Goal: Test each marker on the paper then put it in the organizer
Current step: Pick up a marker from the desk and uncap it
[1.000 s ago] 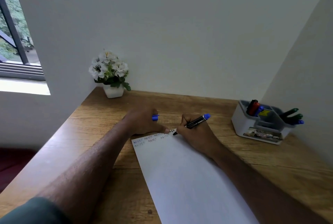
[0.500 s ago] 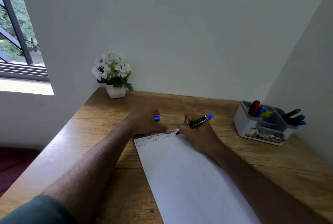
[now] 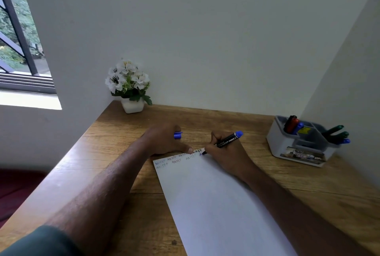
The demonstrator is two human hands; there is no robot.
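A white sheet of paper [image 3: 216,204] lies on the wooden desk [image 3: 308,183], with two rows of small handwriting along its far edge. My right hand [image 3: 226,156] grips a black marker with a blue end [image 3: 228,139], its tip touching the paper at the end of the second row. My left hand [image 3: 166,140] presses down on the paper's far edge and holds the marker's blue cap [image 3: 177,135] between its fingers. A grey and white organizer [image 3: 296,148] stands at the right, with black, red and blue markers in one compartment and green and blue ones in another.
A white pot of white flowers [image 3: 130,89] sits in the desk's far left corner. Walls close off the back and right side. A window opens at the far left, and the desk's left edge drops to a dark red floor.
The marker tip has moved a little to the right along the second row, leaving fresh blue writing. My left hand stays pressed on the paper. The view has shifted slightly.
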